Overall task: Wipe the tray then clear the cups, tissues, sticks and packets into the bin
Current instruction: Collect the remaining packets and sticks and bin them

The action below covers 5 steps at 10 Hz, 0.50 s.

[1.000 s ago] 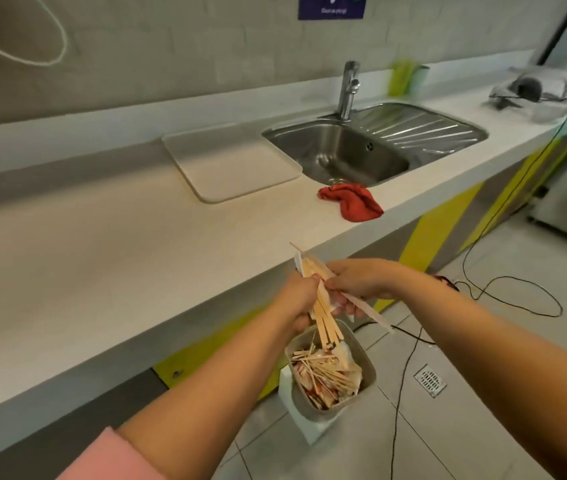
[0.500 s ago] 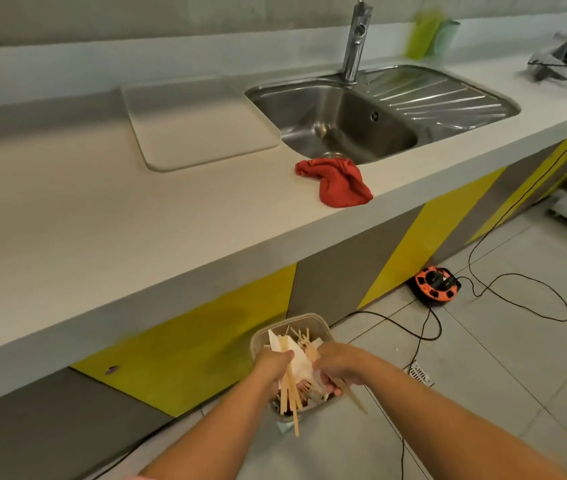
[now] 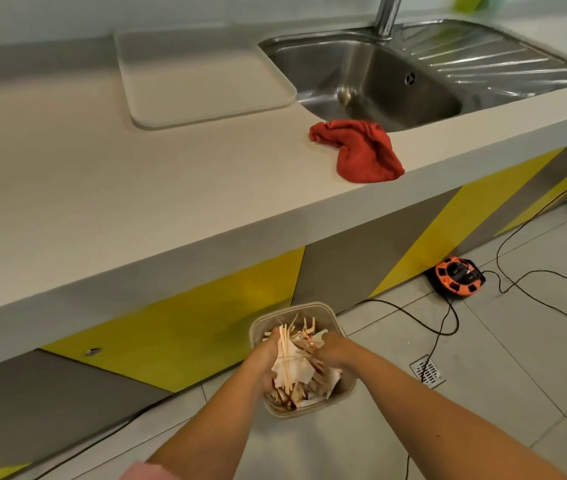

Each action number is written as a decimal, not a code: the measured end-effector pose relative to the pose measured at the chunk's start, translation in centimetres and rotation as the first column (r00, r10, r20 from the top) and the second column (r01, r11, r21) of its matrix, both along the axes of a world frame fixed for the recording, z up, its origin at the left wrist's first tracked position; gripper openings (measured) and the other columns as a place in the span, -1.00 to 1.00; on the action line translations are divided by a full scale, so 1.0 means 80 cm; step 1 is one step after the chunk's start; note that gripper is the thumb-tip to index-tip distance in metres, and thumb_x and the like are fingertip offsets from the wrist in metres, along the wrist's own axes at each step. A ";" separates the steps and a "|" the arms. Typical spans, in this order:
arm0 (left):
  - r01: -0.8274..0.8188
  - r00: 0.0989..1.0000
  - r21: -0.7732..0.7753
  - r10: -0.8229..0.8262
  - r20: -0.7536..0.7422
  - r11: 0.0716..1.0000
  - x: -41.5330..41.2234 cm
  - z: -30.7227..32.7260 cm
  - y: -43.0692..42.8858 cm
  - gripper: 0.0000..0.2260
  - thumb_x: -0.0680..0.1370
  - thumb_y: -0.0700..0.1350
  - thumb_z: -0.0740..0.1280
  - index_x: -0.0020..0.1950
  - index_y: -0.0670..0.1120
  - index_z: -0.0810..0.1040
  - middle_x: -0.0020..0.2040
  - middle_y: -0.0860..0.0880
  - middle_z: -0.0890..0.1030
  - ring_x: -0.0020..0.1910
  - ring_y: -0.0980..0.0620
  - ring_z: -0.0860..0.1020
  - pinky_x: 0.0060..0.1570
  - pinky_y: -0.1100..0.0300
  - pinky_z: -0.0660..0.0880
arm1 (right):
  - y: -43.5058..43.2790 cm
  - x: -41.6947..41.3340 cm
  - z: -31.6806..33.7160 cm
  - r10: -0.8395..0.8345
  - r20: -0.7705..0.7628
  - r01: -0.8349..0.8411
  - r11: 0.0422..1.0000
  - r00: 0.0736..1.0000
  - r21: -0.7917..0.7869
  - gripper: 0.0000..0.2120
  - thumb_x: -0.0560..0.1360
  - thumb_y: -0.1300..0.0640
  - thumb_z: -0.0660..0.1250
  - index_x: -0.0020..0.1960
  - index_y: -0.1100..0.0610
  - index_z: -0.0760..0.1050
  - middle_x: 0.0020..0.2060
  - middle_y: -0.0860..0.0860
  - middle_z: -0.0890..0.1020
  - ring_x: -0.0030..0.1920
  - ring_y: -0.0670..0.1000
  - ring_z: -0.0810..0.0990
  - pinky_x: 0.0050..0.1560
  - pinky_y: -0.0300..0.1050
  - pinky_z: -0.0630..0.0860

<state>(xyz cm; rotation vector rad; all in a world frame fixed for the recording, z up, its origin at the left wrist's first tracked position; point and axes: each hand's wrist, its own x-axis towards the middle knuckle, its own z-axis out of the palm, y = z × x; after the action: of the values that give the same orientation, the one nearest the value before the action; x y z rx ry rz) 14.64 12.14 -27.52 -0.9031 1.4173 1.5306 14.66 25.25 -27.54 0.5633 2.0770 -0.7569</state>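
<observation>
Below, on the tiled floor, a rounded-square beige bin stands against the yellow-and-grey cabinet front, filled with thin wooden sticks, crumpled tissues and red-marked packets. Left hand curled closed around a flat bundle of sticks and a creased white tissue, held just over the bin mouth. Right hand knuckles-up over the bin, fingers bent down into the pile; whether it grips anything cannot be told. Pale matte surface above: smooth rectangular tray with rounded corners, just left of a stainless steel sink with ribbed drainer. Crumpled red cloth lies at the surface's front edge. Tap cut off at top of frame. Bin contents under the hands hidden. Orange cable reel with black cord on floor.
</observation>
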 end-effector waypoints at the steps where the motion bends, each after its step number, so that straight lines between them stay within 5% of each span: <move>1: 0.051 0.997 -0.041 -0.053 -0.056 0.998 -0.004 -0.011 -0.007 -0.66 0.63 0.06 0.11 0.16 -0.16 0.51 -0.09 -0.15 0.60 -0.10 -0.09 0.52 -0.32 0.27 0.52 | -0.006 -0.003 0.024 0.077 0.013 -0.078 0.996 0.997 0.042 -0.64 0.60 0.25 0.08 0.36 0.34 0.34 0.33 0.24 0.43 0.33 0.18 0.41 0.27 -0.10 0.37; 2: 0.090 0.991 -0.112 -0.100 -0.092 0.990 -0.005 0.004 -0.012 -0.80 0.64 -0.07 0.12 0.08 -0.15 0.46 -0.15 -0.10 0.48 -0.28 0.02 0.40 -0.38 0.24 0.45 | -0.008 -0.007 0.036 0.093 -0.023 -0.093 0.996 0.995 0.014 -0.66 0.58 0.23 0.14 0.30 0.33 0.42 0.26 0.25 0.50 0.23 0.18 0.50 0.11 -0.12 0.46; 3: 0.181 0.961 -0.194 -0.215 -0.174 0.964 -0.009 0.016 -0.015 -0.76 0.63 -0.09 0.11 0.26 -0.12 0.40 -0.15 -0.06 0.47 -0.30 0.05 0.39 -0.20 0.17 0.38 | -0.015 -0.013 0.049 0.113 0.009 -0.113 0.994 0.994 0.014 -0.70 0.57 0.27 0.15 0.26 0.35 0.44 0.21 0.25 0.54 0.11 0.17 0.57 -0.01 -0.09 0.52; 5: 0.337 0.827 -0.340 -0.449 -0.339 0.878 -0.010 0.076 -0.036 -0.92 0.60 -0.20 0.15 -0.02 -0.08 0.43 -0.27 0.01 0.46 -0.37 0.10 0.40 -0.40 0.28 0.31 | -0.042 -0.023 0.092 0.277 0.003 -0.277 0.958 0.961 0.079 -0.70 0.60 0.18 0.08 0.26 0.25 0.42 0.13 0.21 0.59 -0.07 0.12 0.64 -0.08 0.03 0.60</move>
<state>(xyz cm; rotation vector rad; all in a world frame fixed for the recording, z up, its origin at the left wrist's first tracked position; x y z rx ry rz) 13.84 9.23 -21.43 -0.3941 2.0107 1.2643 12.78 21.91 -20.17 0.3011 2.1432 -0.5165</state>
